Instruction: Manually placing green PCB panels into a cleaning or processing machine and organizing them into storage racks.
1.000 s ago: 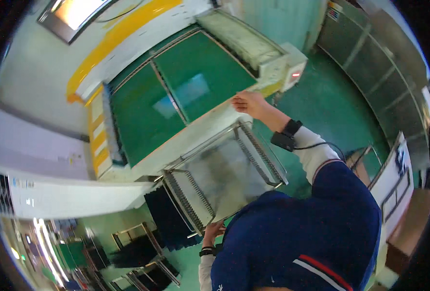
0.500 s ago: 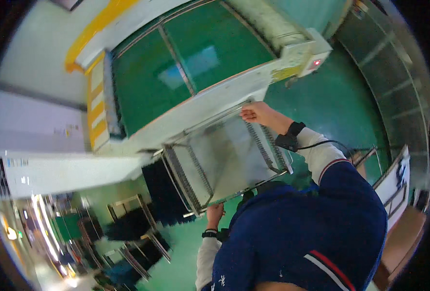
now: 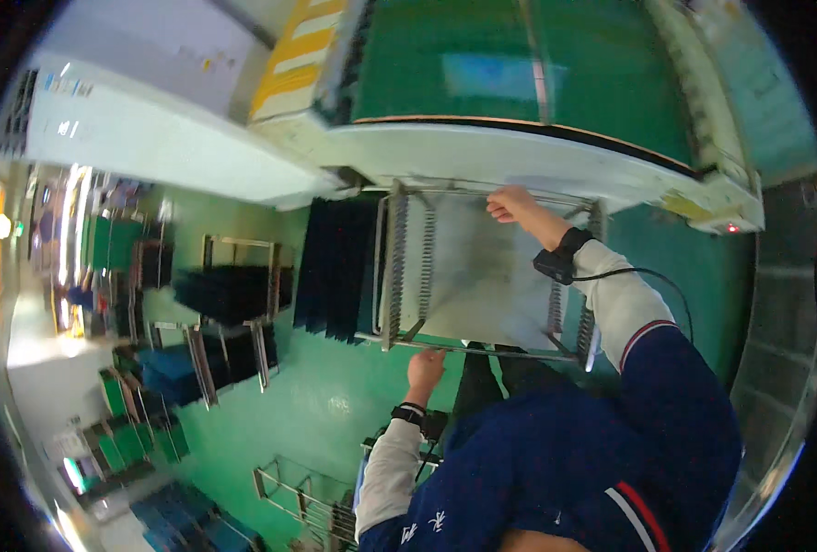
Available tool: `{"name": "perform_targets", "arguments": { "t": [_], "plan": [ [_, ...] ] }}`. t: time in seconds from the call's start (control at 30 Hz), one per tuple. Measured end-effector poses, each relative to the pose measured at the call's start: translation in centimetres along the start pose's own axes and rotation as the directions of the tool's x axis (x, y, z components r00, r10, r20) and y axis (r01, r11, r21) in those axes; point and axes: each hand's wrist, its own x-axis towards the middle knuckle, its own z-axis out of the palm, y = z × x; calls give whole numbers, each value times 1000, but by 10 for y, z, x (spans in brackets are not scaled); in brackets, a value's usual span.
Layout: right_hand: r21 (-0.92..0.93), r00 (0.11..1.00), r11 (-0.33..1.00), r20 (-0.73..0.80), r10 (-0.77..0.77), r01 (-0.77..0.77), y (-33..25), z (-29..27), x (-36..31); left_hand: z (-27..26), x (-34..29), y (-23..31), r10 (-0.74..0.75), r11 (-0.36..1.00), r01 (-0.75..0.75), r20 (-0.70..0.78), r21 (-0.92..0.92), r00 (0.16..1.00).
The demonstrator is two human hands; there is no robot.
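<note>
In front of me stands a metal rack [image 3: 396, 267] with toothed, slotted side rails and a pale flat surface between them. My left hand [image 3: 425, 370] is closed around the rack's near bar, close to its left corner. Over the far side, my right hand [image 3: 514, 205] is held with curled fingers by the far bar; what lies within them is hidden. A black band with a small device and cable sits on my right wrist, and another band is on the left.
A white machine with a green bed [image 3: 445, 74] borders the rack's far side. Dark sheets [image 3: 335, 267] hang in a rack at its left. More loaded racks [image 3: 233, 294] stand on the green floor [image 3: 325, 396] farther left. Another metal frame [image 3: 302, 501] is at lower left.
The view has turned, so the rack now appears squarer and farther right. My right hand has shifted from near the rack's far right corner toward the middle of its far side.
</note>
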Motion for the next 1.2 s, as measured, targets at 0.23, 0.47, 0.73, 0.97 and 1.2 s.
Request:
{"name": "perform_targets", "arguments": {
  "t": [0.23,0.47,0.73,0.97,1.2],
  "plan": [
    [-360,988,929,-90,-127,87,-20,61,57,6,6,2,49,972,-46,-6,229,999],
    [-553,978,831,-139,-158,56,-15,68,95,9,0,2,21,997,-17,-62,72,998],
    [-825,862,554,-197,-468,113,16,40,156,5,-2,-2,-185,890,192,59,-414,981],
    [-947,777,276,-46,-628,166,0,79,125,79,4,-39,-53,-349,515,565,-783,823],
    [-926,738,20,286,-611,376,-3,46,135,8,-7,-36,80,805,42,179,-592,981]
  ]
}}
